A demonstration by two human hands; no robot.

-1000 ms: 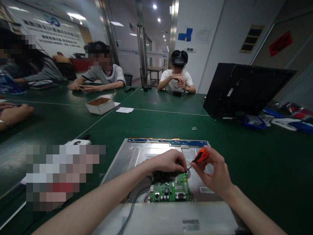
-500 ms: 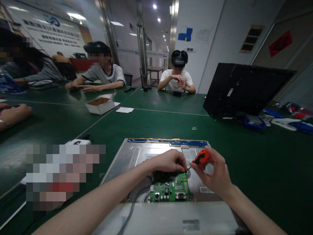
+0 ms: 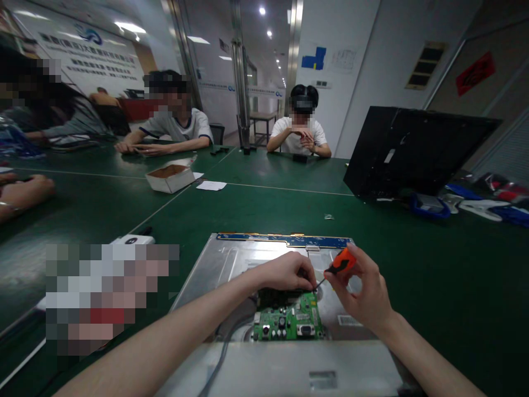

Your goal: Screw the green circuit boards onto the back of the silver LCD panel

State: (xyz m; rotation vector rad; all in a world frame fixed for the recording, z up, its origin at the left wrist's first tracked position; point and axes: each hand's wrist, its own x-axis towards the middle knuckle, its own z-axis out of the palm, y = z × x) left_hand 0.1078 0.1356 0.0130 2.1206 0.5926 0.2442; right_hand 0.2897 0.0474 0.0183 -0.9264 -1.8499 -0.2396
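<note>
My right hand (image 3: 363, 284) grips an orange and black screwdriver (image 3: 342, 261) by its handle. Its thin shaft slants down left, the tip at the far right corner of a green circuit board (image 3: 289, 320). At that same corner are the closed fingertips of my left hand (image 3: 291, 271); whatever they pinch, if anything, is hidden. The board sits on the metal back of a flat display panel (image 3: 239, 256), which has a blue circuit strip (image 3: 264, 239) along its far edge. A grey cable (image 3: 225, 347) runs from beside the board toward me.
A black monitor housing (image 3: 413, 154) stands at the right, with a blue tray (image 3: 430, 205) beside it. An open white box (image 3: 170, 177) and a paper slip (image 3: 211, 186) lie further back. People sit around the green table (image 3: 273, 207). A white device (image 3: 138, 240) is at left, partly blurred.
The screwdriver and my right hand have shifted very slightly, the handle tilting a little. My left hand stays in place at the board's corner.
</note>
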